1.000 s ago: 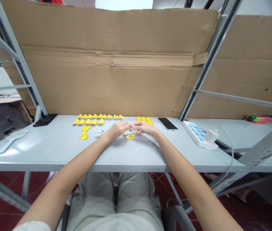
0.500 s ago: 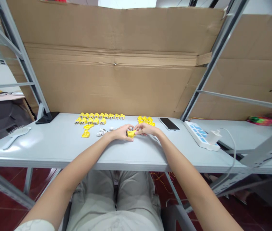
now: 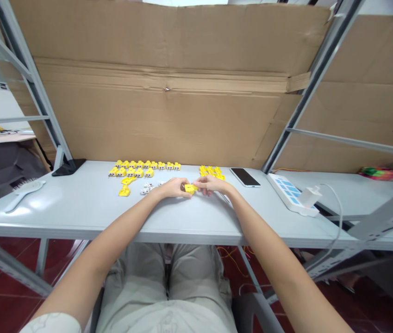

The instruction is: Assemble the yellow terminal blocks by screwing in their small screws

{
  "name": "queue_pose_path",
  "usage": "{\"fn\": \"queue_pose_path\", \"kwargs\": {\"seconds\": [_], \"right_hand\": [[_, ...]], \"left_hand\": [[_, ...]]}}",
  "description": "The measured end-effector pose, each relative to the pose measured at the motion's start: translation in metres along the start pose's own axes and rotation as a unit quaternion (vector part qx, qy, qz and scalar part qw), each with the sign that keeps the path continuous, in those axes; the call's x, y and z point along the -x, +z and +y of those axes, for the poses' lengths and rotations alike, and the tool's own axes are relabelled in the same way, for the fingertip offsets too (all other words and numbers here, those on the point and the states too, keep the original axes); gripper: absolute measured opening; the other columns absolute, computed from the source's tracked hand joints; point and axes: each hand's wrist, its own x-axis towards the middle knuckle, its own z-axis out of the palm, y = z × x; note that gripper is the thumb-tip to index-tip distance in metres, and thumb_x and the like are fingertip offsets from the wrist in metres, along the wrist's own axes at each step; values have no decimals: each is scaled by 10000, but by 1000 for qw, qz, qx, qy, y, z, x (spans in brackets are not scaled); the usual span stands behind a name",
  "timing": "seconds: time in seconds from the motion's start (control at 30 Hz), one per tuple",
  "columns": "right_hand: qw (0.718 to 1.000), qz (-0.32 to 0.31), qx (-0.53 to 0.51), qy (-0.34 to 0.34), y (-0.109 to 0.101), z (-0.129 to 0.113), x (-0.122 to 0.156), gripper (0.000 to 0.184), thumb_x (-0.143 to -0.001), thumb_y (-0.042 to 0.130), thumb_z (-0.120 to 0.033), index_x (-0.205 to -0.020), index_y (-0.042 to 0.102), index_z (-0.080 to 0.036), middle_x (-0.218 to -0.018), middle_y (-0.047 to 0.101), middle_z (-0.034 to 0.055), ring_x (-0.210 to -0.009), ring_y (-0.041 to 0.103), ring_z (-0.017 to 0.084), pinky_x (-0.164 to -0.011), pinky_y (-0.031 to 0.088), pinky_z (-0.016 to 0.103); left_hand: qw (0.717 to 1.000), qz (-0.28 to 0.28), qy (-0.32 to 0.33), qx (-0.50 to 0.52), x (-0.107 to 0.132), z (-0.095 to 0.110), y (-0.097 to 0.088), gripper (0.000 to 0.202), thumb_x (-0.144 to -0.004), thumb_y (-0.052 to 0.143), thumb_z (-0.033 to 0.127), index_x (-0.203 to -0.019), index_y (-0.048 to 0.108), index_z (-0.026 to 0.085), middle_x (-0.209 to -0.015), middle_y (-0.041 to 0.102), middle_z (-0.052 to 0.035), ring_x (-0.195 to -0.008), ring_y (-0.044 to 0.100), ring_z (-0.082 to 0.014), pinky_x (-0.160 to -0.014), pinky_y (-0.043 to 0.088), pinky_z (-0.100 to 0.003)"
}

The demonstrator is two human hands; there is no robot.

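Now left hand (image 3: 172,188), right hand (image 3: 211,184) both pinched on yellow part (image 3: 190,188) above table (image 3: 78,217).

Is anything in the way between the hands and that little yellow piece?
Nothing visible is. The left hand and the right hand both hold the yellow piece between their fingertips.

Yellow part (image 3: 190,188) between both hands' fingers (image 3: 184,184) — tabletop (image 3: 78,212).
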Motion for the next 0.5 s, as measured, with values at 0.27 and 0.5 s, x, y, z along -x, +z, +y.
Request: {"fn": "queue_pose_path", "kwargs": {"seconds": [0.27,0.5], "right_hand": [[984,33,-177,11,8,-7,1,293,-793,728,-434,-774,628,-159,-694,676,66,-625,641,139,-640,565,270],[968,96,-232,22,9,-8,-1,157,-849,689,-264,-773,621,-145,-659,674,46,-584,650,119,-626,580,240]], "left_hand": [[976,34,-68,202,-6,-8,6,660,-634,827,401,-1173,553,139,-768,643,-6,-607,586,-123,-612,440,-257],[927,20,-111,358,-3,-11,11,861,-565,897,312,-1298,481,135,-883,683,-55,-769,654,-162,-733,496,-300]]}}
